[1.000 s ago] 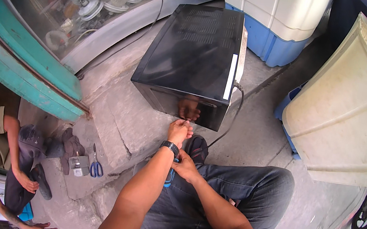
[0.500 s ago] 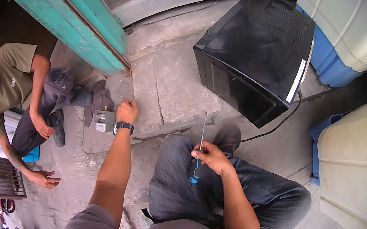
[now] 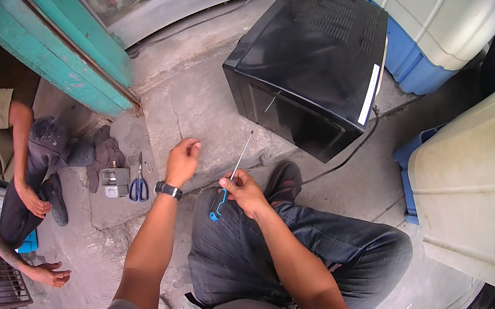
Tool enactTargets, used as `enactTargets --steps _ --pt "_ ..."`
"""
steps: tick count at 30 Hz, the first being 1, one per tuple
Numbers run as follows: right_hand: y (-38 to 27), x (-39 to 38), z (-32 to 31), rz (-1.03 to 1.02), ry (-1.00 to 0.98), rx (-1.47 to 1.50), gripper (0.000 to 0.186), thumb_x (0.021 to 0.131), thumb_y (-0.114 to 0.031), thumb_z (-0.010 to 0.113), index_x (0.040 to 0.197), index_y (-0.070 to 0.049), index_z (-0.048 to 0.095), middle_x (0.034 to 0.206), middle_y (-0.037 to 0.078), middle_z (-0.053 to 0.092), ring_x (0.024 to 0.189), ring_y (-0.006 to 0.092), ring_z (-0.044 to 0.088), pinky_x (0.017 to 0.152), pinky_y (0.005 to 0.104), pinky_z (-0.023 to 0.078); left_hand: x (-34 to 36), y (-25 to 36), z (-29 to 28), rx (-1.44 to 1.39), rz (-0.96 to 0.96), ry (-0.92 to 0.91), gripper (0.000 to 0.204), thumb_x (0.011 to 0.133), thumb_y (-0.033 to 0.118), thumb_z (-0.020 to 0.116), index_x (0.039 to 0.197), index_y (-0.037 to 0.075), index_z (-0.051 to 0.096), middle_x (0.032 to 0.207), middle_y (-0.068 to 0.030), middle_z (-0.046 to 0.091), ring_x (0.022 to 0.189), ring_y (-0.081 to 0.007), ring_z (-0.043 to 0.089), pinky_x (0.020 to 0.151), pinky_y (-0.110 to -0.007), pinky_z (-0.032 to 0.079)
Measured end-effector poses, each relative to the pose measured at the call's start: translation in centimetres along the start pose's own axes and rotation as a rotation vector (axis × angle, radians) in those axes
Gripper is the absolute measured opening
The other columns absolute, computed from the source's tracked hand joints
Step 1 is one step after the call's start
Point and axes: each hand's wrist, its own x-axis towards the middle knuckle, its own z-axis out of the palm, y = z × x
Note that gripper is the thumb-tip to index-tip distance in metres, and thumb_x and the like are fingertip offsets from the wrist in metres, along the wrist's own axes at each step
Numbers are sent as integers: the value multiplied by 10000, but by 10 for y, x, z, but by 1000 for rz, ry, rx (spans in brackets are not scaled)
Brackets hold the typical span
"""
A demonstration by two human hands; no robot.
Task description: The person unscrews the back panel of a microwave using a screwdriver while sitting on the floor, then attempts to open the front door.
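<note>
My right hand (image 3: 244, 192) grips a screwdriver (image 3: 217, 205) with a black and blue handle, above my bent knee. Its long metal shaft points away from me, toward the front of a black microwave oven (image 3: 323, 56) on the concrete step. My left hand (image 3: 182, 162), a watch on its wrist, is raised beside the screwdriver with fingers curled in. Whatever it may hold is hidden. Left of that wrist, scissors (image 3: 139, 189) with dark blue handles lie on the ground next to a small grey metal box-shaped part (image 3: 114, 181).
Another person (image 3: 4, 160) sits at the left, hands apart from mine. A dark cloth (image 3: 105, 153) lies by the grey part. Teal door frame (image 3: 57, 37) stands at upper left. Large cream and blue containers (image 3: 473, 173) line the right side. A black cord (image 3: 344, 161) trails from the oven.
My left hand has moved right, away from the grey part and closer to the screwdriver; the scissors now show. The view has shifted, and my right hand still holds the screwdriver, its shaft tilted more.
</note>
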Motion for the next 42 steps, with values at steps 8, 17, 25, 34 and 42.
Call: enactTargets --steps 8,17,25,34,42 --pt "3 23 -7 -27 42 53 232 993 -212 647 1182 -99 576 1043 25 600 982 128 577 799 322 529 49 66 113 -44 -45 -268 349 947 161 632 1240 -27 654 1047 -190 738 953 -254 714 848 -333 541" --pt "12 27 -9 -55 24 114 225 1005 -182 622 1204 -93 565 1066 36 599 982 137 579 827 318 540 50 69 122 -74 -17 -280 307 924 95 664 1209 -19 678 1070 -163 739 955 -219 710 841 -314 541" --pt "8 27 -8 -51 27 33 258 1000 -176 630 1239 -111 559 1088 18 611 998 134 584 825 312 517 54 75 124 -147 -151 -267 316 913 80 636 1203 -39 675 1002 -120 740 863 -151 680 776 -277 528" --pt "6 26 -9 -53 6 93 280 1005 -194 624 1261 -113 544 1074 15 613 987 131 581 814 318 510 58 70 129 -126 -136 -239 298 904 90 628 1163 -46 687 903 -79 727 759 -136 646 721 -274 518" --pt "34 27 -32 55 -301 531 468 1010 -168 606 1448 -133 446 1205 18 620 1105 144 587 932 359 500 53 86 137 105 -30 -143 297 844 117 588 1086 14 725 991 -209 733 943 -354 713 837 -409 554"
